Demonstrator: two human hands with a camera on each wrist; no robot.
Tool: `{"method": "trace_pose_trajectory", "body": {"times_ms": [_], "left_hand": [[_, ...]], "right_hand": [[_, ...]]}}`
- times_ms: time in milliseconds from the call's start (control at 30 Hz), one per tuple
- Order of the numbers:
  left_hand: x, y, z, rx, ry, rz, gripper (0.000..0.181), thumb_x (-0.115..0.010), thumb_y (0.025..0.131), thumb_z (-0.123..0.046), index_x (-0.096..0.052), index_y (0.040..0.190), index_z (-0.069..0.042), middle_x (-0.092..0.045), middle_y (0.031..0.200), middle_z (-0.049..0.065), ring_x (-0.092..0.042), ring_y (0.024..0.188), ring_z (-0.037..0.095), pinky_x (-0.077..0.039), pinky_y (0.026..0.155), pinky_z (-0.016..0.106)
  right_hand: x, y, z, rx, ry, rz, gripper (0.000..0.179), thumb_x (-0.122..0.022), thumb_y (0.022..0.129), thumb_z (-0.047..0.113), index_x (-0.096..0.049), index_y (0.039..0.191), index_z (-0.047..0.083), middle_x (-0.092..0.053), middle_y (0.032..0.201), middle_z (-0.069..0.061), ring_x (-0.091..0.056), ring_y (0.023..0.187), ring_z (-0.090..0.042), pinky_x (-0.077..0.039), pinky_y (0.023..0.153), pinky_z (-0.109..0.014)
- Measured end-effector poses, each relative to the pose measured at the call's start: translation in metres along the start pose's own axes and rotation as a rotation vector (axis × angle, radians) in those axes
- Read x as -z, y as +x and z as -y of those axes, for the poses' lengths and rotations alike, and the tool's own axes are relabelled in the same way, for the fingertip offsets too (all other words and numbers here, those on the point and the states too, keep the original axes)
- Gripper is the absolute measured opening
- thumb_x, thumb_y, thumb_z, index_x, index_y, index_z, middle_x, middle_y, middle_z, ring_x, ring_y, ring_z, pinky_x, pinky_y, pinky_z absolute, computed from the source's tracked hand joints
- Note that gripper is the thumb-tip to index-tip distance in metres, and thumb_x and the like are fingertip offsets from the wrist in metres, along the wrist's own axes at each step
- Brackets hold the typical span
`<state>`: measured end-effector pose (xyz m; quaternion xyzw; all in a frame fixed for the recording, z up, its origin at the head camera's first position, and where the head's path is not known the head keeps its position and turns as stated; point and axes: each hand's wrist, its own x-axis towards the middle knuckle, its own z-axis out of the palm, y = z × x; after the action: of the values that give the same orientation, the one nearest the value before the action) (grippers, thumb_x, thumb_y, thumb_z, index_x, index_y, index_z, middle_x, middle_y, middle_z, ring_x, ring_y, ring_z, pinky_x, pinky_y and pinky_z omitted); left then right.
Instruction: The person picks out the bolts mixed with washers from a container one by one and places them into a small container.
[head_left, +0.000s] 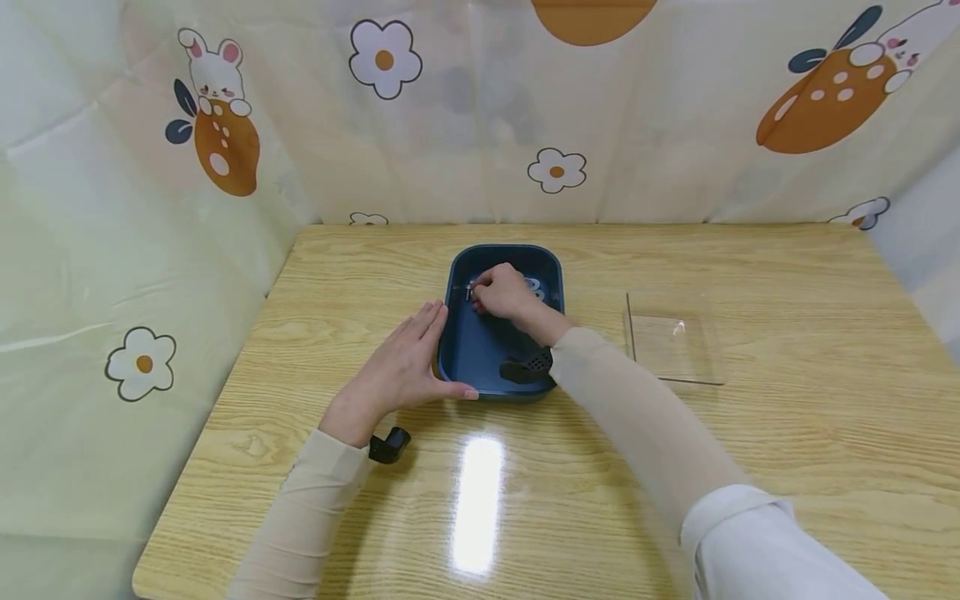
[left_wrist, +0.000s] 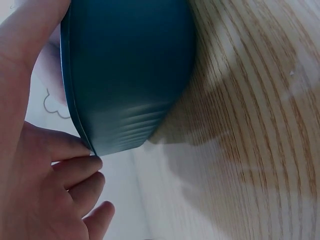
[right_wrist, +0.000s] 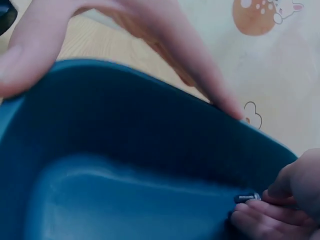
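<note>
Right wrist view shows a small metal screw (right_wrist: 245, 198) at the fingertips of the right hand (head_left: 504, 290), whose thumb and fingers pinch its end, low inside the blue bin (head_left: 480, 358), near its left wall. Pale ring-shaped pieces (head_left: 536, 288) lie beyond that hand; the walls presumably keep such small parts from straying. The left hand (head_left: 401, 362) spreads around the near-left corner, fingers straight along the rim and thumb apart, probably steadying the bin. To its right on the worktop (head_left: 795, 417) stands a clear container (head_left: 675, 350), well apart.
</note>
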<state>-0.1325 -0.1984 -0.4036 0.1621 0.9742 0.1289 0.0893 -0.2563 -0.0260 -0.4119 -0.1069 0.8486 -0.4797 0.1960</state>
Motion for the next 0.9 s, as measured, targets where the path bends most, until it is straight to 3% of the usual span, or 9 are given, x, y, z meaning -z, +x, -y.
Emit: {"method": "trace_pose_trajectory", "body": {"times_ms": [100, 167, 300, 400, 633, 733, 900], "left_hand": [[-0.003, 0.0, -0.001, 0.003, -0.011, -0.004, 0.128, -0.064, 0.072, -0.081, -0.008, 0.159, -0.005, -0.01, 0.168, 0.011, -0.01, 0.156, 0.024, -0.015, 0.126, 0.043], [-0.004, 0.0, -0.001, 0.006, -0.021, -0.006, 0.129, -0.064, 0.072, -0.081, -0.009, 0.159, -0.005, -0.01, 0.168, 0.011, -0.01, 0.156, 0.024, -0.015, 0.126, 0.044], [-0.003, 0.0, -0.002, 0.005, -0.021, -0.002, 0.128, -0.065, 0.072, -0.08, -0.008, 0.159, -0.005, -0.011, 0.168, 0.012, -0.011, 0.156, 0.024, -0.017, 0.126, 0.044], [-0.001, 0.0, -0.001, -0.001, -0.008, 0.0, 0.127, -0.065, 0.073, -0.08, -0.009, 0.159, -0.005, -0.011, 0.167, 0.012, -0.011, 0.156, 0.024, -0.017, 0.126, 0.044], [0.012, 0.008, 0.0, -0.042, 0.017, -0.031, 0.128, -0.065, 0.072, -0.08, -0.013, 0.158, -0.002, -0.012, 0.167, 0.013, -0.014, 0.155, 0.026, -0.019, 0.125, 0.046], [0.01, 0.005, -0.001, -0.046, 0.012, -0.039, 0.128, -0.066, 0.071, -0.08, -0.014, 0.158, -0.002, -0.013, 0.167, 0.014, -0.015, 0.155, 0.028, -0.021, 0.124, 0.047], [0.001, -0.006, -0.005, -0.034, -0.03, -0.031, 0.129, -0.065, 0.07, -0.082, -0.015, 0.158, -0.002, -0.015, 0.166, 0.015, -0.017, 0.154, 0.03, -0.024, 0.123, 0.05]], "right_hand": [[0.002, 0.0, -0.003, 0.028, -0.092, -0.071, 0.029, -0.049, 0.101, 0.009, -0.067, 0.121, -0.004, -0.071, 0.108, -0.02, -0.07, 0.092, -0.027, -0.057, 0.077, -0.031], [0.005, 0.001, -0.004, 0.041, -0.157, -0.102, 0.03, -0.049, 0.101, 0.01, -0.066, 0.122, -0.003, -0.07, 0.113, -0.018, -0.067, 0.096, -0.027, -0.056, 0.081, -0.034], [0.008, 0.004, -0.006, 0.045, -0.268, -0.092, 0.033, -0.049, 0.101, 0.012, -0.065, 0.127, 0.0, -0.064, 0.128, -0.016, -0.06, 0.108, -0.028, -0.054, 0.093, -0.041], [0.006, 0.006, -0.007, 0.049, -0.294, -0.062, 0.033, -0.049, 0.101, 0.011, -0.065, 0.128, 0.001, -0.064, 0.13, -0.016, -0.06, 0.111, -0.029, -0.053, 0.095, -0.042], [0.011, 0.011, 0.003, 0.029, -0.222, -0.044, 0.027, -0.053, 0.099, 0.012, -0.071, 0.117, 0.001, -0.071, 0.104, -0.014, -0.066, 0.087, -0.022, -0.056, 0.078, -0.033], [0.008, 0.009, 0.002, 0.012, -0.172, -0.033, 0.025, -0.054, 0.099, 0.011, -0.071, 0.113, 0.0, -0.072, 0.093, -0.014, -0.068, 0.077, -0.019, -0.055, 0.071, -0.028], [-0.004, -0.002, -0.003, -0.02, -0.107, -0.057, 0.023, -0.056, 0.098, 0.009, -0.071, 0.111, -0.002, -0.072, 0.091, -0.013, -0.068, 0.075, -0.017, -0.056, 0.069, -0.026]]}}
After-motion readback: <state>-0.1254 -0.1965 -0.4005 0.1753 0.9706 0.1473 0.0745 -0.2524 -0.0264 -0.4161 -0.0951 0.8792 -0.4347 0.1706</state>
